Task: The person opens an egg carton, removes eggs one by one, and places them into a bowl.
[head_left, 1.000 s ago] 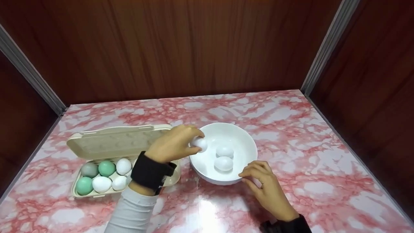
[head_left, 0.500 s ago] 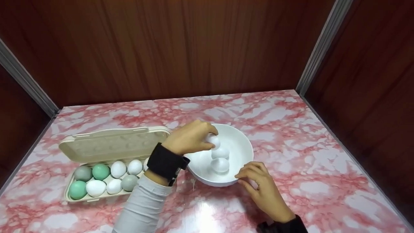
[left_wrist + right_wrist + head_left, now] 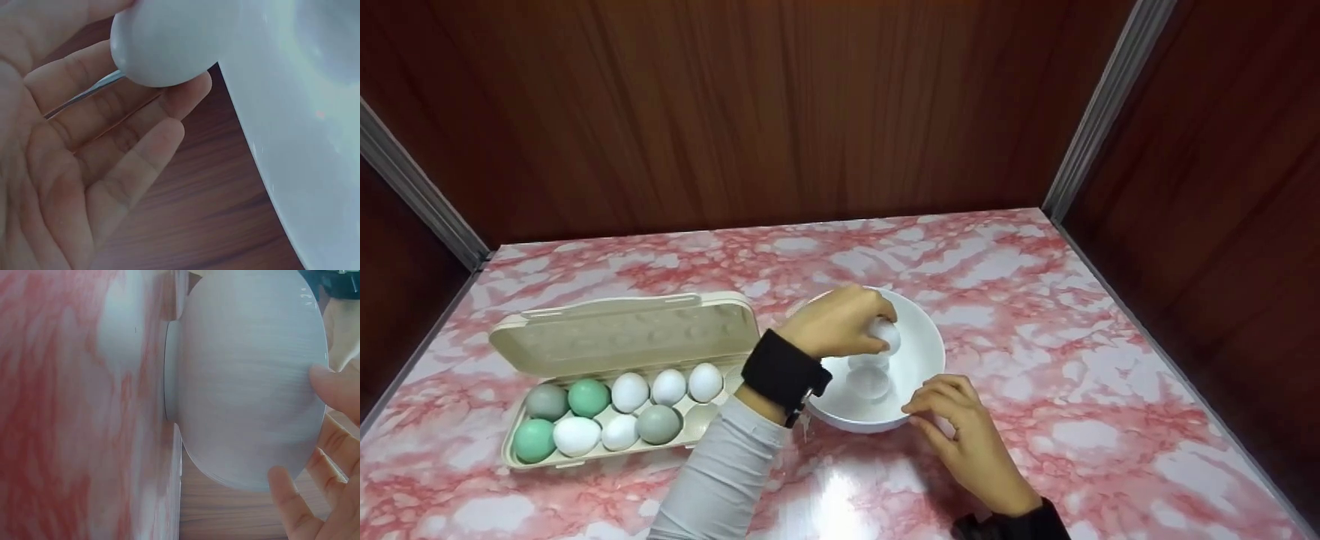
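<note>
Over the white bowl [image 3: 924,352], my left hand [image 3: 836,322] pinches a white egg [image 3: 887,335] between thumb and fingers. The left wrist view shows this egg [image 3: 174,39] near the fingertips, with the lower fingers spread apart and the bowl's edge [image 3: 259,163] close by. Inside the bowl lie two white eggs [image 3: 868,384], the farther one partly covered by the left hand. At the bowl's near right rim, my right hand [image 3: 971,442] holds on with thumb and fingertips; in the right wrist view its thumb [image 3: 334,388] lies at the rim.
To the left stands an opened egg carton [image 3: 622,345], its lid tipped back, with green, grey and white eggs [image 3: 630,391] in its cups. The pink marbled table [image 3: 1080,337] is bounded by brown wood-patterned panels [image 3: 780,112] at the back and sides.
My left hand has moved right with the egg, from the bowl's left rim to above the eggs inside. More of the carton shows now. The right hand stays at the rim.
</note>
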### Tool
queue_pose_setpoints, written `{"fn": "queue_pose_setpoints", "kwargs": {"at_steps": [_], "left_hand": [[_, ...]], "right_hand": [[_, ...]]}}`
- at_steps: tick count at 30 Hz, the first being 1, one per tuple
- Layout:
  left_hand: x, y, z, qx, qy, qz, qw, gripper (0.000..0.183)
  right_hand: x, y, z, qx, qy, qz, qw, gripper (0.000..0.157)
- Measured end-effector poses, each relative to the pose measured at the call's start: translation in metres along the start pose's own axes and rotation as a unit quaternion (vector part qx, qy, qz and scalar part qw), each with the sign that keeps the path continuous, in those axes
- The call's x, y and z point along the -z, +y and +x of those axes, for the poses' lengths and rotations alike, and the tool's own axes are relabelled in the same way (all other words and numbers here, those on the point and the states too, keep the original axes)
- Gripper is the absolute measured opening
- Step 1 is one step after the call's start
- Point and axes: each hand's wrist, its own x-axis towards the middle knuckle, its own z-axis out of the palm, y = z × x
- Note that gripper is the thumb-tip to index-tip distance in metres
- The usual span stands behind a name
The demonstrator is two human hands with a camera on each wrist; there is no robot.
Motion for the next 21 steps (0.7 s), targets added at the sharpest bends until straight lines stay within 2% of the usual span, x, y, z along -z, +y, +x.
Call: {"fn": "queue_pose_setpoints", "kwargs": {"at_steps": [11,21], "left_hand": [[-0.022,0.005,0.016,-0.005,-0.032,0.001,0.9995,0.029],[-0.035,0.009,0.022,0.027,-0.076,0.038,0.9960,0.031]], "right_hand": [[0.000,0.001,0.000,0.021,0.013,0.002,1.000,0.026],[0.000,-0.001,0.001,0.033,0.014,0.001,0.999,0.028]]}}
